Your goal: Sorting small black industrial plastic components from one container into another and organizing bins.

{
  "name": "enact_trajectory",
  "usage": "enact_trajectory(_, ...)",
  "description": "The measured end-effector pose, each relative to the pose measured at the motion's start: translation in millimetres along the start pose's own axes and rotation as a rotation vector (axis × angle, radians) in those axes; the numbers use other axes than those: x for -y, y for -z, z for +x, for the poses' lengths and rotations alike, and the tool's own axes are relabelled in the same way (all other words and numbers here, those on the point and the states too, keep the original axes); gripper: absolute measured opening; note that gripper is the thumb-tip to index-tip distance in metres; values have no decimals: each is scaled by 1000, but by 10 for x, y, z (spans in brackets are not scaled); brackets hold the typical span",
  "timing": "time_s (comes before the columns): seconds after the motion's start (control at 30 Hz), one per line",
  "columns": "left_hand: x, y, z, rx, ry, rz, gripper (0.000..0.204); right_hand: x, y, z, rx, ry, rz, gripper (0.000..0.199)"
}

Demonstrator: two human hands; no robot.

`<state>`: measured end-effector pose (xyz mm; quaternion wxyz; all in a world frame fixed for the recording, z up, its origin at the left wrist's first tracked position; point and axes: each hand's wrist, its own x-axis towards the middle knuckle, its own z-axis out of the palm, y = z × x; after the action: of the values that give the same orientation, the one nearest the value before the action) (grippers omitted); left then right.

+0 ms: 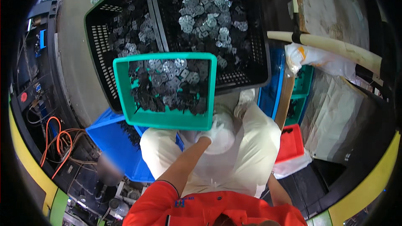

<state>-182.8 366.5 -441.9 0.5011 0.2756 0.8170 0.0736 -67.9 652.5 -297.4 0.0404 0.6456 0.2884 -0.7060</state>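
My left hand (210,133), in a white glove, reaches forward and grips the near right corner of a teal plastic tray (167,120). The tray holds several small flat metal plates and sits over my knees against two black crates. A white rounded object (226,138) lies just beside the hand, between my thighs; what it is I cannot make out. Only my bare right forearm (278,192) shows at the lower right, and the hand itself is hidden. I wear an orange top and white trousers.
Two black slotted crates (104,37) (251,58) ahead hold more metal plates. A blue crate (113,142) stands at lower left, a red bin (291,142) and teal bins (303,83) at right. Orange cables (58,138) lie on the floor at left. A pale pole (335,46) crosses the upper right.
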Motion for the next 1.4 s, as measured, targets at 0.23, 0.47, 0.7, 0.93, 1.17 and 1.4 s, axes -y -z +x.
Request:
enact_trajectory(0.23, 79, -291, -106, 351, 4, -337, 40, 193, -758, 350, 272, 380, -481, 21)
enact_trajectory(0.47, -172, 117, 85, 472, -338, 80, 48, 274, -507, 448, 133, 817, -927, 21)
enact_trajectory(0.7, -528, 574, -20, 619, -129, 200, 50, 99, -333, 473, -141, 1015, -1251, 17)
enact_trajectory(0.93, -347, 830, -241, 252, -306, 233, 37, -136, 19, 163, -83, 1228, -1180, 14)
enact_trajectory(1.17, -366, 1865, -1271, -1108, -528, 182, 29, 5, 1646, -7, -1084, 1113, -946, 24)
enact_trajectory(1.4, 368, 2133, -1194, -851, -248, 584, 65, -494, 2761, 684, -1138, 72, -896, 49)
